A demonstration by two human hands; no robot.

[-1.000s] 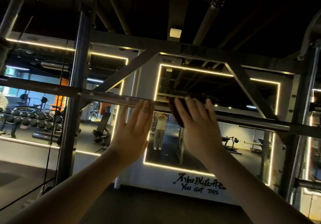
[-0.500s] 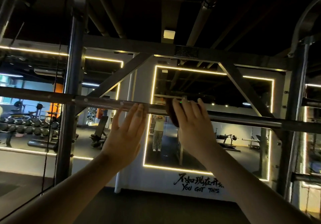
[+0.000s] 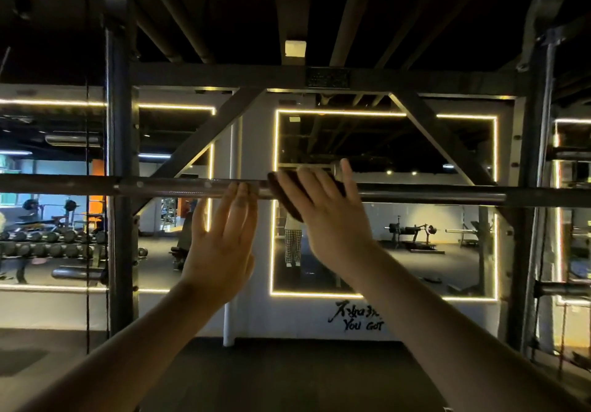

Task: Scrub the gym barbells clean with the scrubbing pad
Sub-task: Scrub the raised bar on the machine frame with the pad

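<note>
Dark gym; LED-framed mirrors (image 3: 319,136), dumbbell rack (image 3: 48,245)

Dim, LED-strip glow, wide-angle bowing
</note>
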